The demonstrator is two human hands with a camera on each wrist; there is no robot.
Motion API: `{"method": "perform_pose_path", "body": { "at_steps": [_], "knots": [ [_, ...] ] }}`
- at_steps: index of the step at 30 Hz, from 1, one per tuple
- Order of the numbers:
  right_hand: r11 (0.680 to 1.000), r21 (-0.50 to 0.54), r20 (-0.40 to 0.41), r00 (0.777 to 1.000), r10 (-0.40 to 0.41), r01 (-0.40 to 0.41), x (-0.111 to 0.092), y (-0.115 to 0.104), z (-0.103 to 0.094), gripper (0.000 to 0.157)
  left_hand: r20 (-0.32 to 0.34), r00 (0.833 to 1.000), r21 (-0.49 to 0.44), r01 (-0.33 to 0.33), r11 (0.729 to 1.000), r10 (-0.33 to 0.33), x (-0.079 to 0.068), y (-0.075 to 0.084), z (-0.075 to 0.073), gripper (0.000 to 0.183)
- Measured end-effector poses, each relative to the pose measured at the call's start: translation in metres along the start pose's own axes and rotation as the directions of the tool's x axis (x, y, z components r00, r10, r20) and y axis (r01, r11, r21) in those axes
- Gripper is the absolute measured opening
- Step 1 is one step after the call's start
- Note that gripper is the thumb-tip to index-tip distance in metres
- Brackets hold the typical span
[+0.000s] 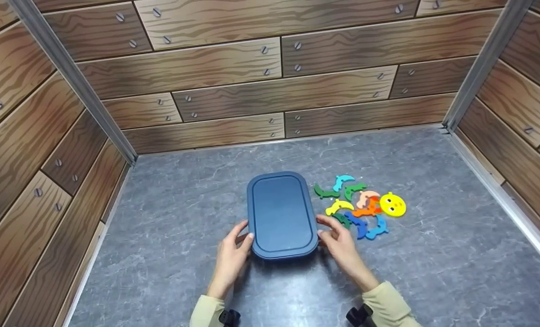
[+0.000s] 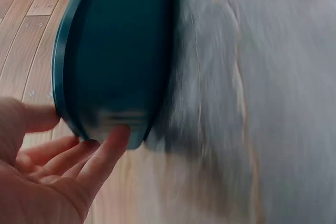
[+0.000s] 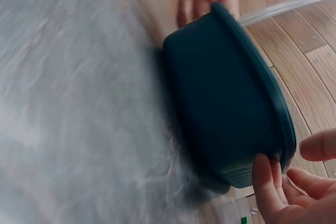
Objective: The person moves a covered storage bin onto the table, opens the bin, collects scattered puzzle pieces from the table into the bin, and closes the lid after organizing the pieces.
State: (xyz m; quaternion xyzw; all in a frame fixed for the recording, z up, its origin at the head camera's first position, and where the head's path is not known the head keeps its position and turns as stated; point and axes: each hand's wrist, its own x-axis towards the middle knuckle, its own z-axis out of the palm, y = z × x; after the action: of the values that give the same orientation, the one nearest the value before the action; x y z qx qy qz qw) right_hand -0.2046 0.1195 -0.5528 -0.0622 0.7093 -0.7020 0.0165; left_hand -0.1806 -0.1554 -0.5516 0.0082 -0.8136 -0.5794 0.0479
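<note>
- Blue box (image 1: 282, 215): sits in the middle of the grey tabletop (image 1: 174, 218), lid on, its long sides running away from the person. I cannot tell whether the base bears fully on the surface.
- Left hand (image 1: 229, 256): at the box's left side near the closer end, gripping it; thumb against the rim, fingers on the wall beneath.
- Right hand (image 1: 341, 247): at the opposite side, level with the left, gripping likewise; fingers bent against the wall under the rim, thumb by the lid's edge. I cannot tell how firmly it presses.
- Just right of the box: a loose cluster of curved pieces lying flat, among them a light-blue piece (image 1: 341, 181), a yellow crescent (image 1: 340, 207) and an orange piece (image 1: 364, 210).
- Yellow face disc (image 1: 392, 206): at the cluster's right edge, touching or nearly touching the orange.
- Beige sleeves (image 1: 390, 302) cover both forearms.
- Wood-patterned walls (image 1: 233, 52) enclose the tabletop.
</note>
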Motion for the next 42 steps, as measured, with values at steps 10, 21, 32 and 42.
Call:
{"method": "perform_pose_path", "body": {
  "at_steps": [10, 21, 32, 42],
  "knots": [
    [0.969, -0.241, 0.103, 0.994, -0.033, 0.057, -0.011, 0.005, -0.010, 0.059, 0.168, 0.979, 0.318, -0.164, 0.934, 0.115, -0.013, 0.002, -0.011, 0.078],
    [0.941, -0.337, 0.167, 0.981, 0.101, -0.039, -0.015, 0.004, -0.008, 0.087, 0.227, 0.971, 0.334, -0.149, 0.931, 0.074, -0.017, 0.003, -0.007, 0.088],
    [0.918, -0.396, 0.168, 0.983, 0.069, 0.003, -0.017, 0.001, -0.005, 0.093, 0.197, 0.969, 0.330, -0.207, 0.921, 0.148, -0.019, -0.001, 0.001, 0.093],
    [0.876, -0.480, 0.162, 0.986, 0.037, 0.046, -0.017, 0.000, 0.002, 0.097, 0.185, 0.971, 0.358, -0.209, 0.910, 0.150, -0.019, 0.000, 0.010, 0.089]
  ]
}}
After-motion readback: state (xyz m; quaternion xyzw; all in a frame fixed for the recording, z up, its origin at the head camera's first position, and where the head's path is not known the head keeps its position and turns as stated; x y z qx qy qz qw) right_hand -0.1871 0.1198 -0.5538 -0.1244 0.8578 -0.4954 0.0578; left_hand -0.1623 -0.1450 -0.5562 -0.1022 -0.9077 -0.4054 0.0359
